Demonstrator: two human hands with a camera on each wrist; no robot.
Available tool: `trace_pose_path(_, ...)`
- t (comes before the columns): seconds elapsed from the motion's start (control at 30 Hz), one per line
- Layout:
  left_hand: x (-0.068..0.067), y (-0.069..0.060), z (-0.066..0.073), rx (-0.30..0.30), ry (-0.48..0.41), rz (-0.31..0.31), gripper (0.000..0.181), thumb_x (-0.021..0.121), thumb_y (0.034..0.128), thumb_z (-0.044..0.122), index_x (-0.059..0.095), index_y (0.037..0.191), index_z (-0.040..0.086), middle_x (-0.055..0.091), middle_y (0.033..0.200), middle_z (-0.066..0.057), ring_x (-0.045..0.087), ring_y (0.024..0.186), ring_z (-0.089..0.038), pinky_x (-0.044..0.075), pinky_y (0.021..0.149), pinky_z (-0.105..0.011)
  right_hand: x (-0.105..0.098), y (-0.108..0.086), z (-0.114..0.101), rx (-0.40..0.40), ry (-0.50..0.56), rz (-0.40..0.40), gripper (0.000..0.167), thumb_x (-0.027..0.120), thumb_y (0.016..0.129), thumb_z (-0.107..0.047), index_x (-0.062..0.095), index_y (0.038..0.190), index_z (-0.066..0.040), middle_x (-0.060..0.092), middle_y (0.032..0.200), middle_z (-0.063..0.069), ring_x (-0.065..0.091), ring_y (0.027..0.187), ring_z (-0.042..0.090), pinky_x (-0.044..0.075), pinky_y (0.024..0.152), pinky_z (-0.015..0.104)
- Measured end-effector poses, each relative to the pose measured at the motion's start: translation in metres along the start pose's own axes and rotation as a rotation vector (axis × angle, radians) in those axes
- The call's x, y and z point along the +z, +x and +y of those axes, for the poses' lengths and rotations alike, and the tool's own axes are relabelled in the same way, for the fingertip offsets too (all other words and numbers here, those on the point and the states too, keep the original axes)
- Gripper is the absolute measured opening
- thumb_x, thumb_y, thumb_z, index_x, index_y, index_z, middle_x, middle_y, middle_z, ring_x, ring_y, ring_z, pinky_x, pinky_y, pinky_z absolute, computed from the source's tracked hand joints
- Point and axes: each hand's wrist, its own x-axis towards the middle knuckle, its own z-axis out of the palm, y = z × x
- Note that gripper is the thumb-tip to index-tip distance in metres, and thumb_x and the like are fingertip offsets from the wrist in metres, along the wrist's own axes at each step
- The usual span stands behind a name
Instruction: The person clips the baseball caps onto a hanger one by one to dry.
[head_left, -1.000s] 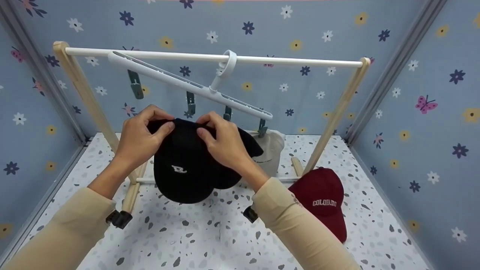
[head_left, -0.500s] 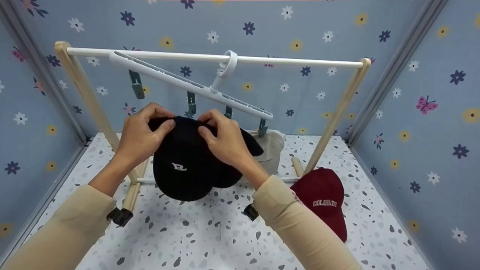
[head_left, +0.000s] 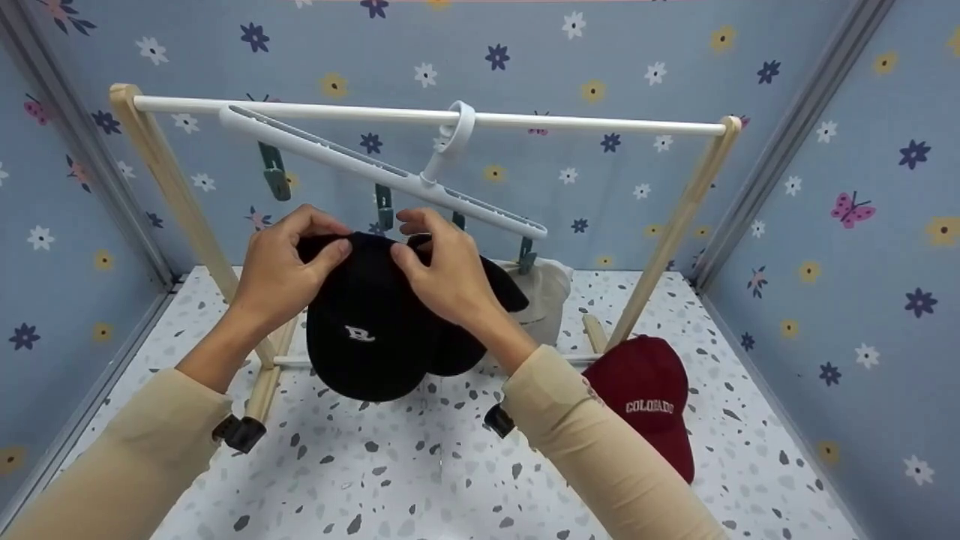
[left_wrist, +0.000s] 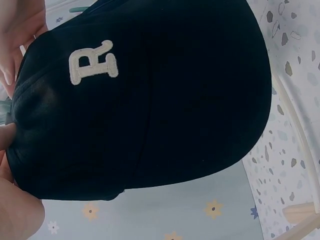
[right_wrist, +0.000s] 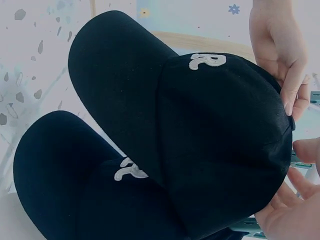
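Note:
A black cap (head_left: 367, 300) with a white letter R hangs visor-down below the white hanger (head_left: 330, 154). My left hand (head_left: 281, 262) pinches its back edge between thumb and fingers. At the same edge, my right hand (head_left: 450, 270) has its thumb against the cap and its index finger lifted apart, near a green clip (head_left: 385, 208). In the right wrist view, that hand (right_wrist: 292, 212) lies at the crown's edge with fingers spread. Behind is a second dark cap (right_wrist: 55, 165), also with a white letter; its upper edge is mostly hidden.
The hanger hooks onto the rack's white rod (head_left: 600, 122) and tilts down to the right. Another green clip (head_left: 275, 174) hangs at its left end. An off-white cap (head_left: 547, 300) is below the rightmost clip. A red cap (head_left: 641, 405) lies on the speckled surface (head_left: 390, 480).
My right hand's index finger has come away from the thumb and cap edge. The held cap has risen slightly. My left hand keeps its pinch.

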Motion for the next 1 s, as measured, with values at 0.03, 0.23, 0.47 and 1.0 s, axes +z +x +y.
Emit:
trace_pose_path(0.03, 0.0, 0.0, 0.0, 0.003, 0.0, -0.001, 0.017, 0.07, 0.105, 0.023, 0.072, 0.118, 0.011, 0.075, 0.113, -0.001, 0.066, 0.107, -0.016, 0.045, 0.096, -0.028, 0.0, 0.0, -0.001, 0.003, 0.002, -0.001, 0.039, 0.065, 0.106, -0.017, 0.061, 0.144, -0.007, 0.067, 0.14, 0.008, 0.065, 0.125, 0.021, 0.051, 0.106, 0.032)
trace_pose_path(0.23, 0.0, 0.0, 0.001, 0.015, -0.009, -0.001, 0.017, 0.07, 0.1052, 0.021, 0.072, 0.118, 0.01, 0.074, 0.113, -0.001, 0.065, 0.104, -0.012, 0.046, 0.091, -0.022, -0.002, 0.004, -0.009, 0.046, 0.028, -0.024, 0.049, 0.062, 0.108, -0.022, 0.053, 0.155, -0.01, 0.058, 0.154, 0.006, 0.065, 0.131, 0.02, 0.048, 0.112, 0.032)
trace_pose_path(0.47, -0.001, -0.002, 0.001, 0.017, -0.014, 0.001, 0.017, 0.07, 0.1047, 0.019, 0.072, 0.118, 0.009, 0.074, 0.113, -0.001, 0.064, 0.104, -0.007, 0.047, 0.091, -0.019, -0.003, 0.01, -0.013, 0.081, 0.104, -0.055, 0.055, 0.06, 0.11, -0.029, 0.047, 0.16, -0.011, 0.056, 0.158, 0.004, 0.063, 0.134, 0.019, 0.05, 0.109, 0.029)
trace_pose_path(1.0, 0.002, -0.003, -0.003, 0.03, -0.003, -0.002, 0.015, 0.071, 0.1043, 0.017, 0.072, 0.116, 0.008, 0.074, 0.111, -0.002, 0.065, 0.103, -0.01, 0.046, 0.091, -0.02, 0.0, 0.014, -0.015, 0.101, 0.239, -0.007, 0.048, 0.06, 0.11, -0.027, 0.055, 0.153, -0.006, 0.066, 0.146, 0.011, 0.07, 0.123, 0.017, 0.054, 0.102, 0.026)
